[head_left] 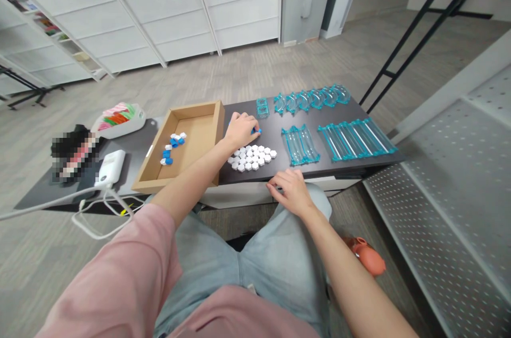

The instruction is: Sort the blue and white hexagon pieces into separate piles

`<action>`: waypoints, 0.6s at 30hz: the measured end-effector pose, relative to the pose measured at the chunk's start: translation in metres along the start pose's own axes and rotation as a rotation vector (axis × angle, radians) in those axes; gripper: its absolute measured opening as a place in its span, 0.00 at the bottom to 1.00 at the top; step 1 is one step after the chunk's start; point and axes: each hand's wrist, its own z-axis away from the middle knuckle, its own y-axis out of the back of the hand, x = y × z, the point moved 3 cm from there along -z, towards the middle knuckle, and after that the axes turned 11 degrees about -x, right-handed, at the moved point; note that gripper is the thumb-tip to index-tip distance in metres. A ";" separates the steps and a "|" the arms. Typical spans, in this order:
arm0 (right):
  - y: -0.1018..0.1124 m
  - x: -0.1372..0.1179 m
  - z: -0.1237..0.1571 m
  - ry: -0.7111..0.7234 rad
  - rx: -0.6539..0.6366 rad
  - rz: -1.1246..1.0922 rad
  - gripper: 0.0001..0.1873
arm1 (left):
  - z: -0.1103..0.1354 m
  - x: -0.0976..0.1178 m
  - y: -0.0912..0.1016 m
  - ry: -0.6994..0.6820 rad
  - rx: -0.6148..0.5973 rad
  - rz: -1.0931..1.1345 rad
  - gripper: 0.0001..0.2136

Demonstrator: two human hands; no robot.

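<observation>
My left hand [240, 130] reaches across to the table's middle, fingers bent down and closed around a small blue piece [259, 131]. How much of the blue the fingers cover is hidden. Just in front of it lies a tight cluster of white hexagonal pieces [251, 158] on the dark tabletop. My right hand [293, 189] rests at the near edge of the table, above my knee. Its fingers are loosely bent and apart, holding nothing. Left of the cluster, an open cardboard box [220, 128] contains several blue and white pieces [174, 141].
Clear teal-edged plastic parts lie on the right: long tubes [355, 139], shorter tubes [300, 145], curved pieces [311, 99] and small squares [262, 108]. On the left are a white tray [133, 124] with colourful items, a white device [110, 169] and cables.
</observation>
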 end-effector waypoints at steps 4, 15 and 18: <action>0.000 0.000 0.001 0.010 0.007 -0.030 0.14 | 0.020 -0.016 0.021 0.089 0.113 0.024 0.09; 0.003 0.005 0.002 0.036 0.028 -0.056 0.16 | 0.198 -0.169 0.053 0.581 -0.377 -0.175 0.22; 0.004 0.006 0.003 0.044 0.035 -0.051 0.16 | 0.227 -0.176 0.045 0.610 -0.480 -0.244 0.24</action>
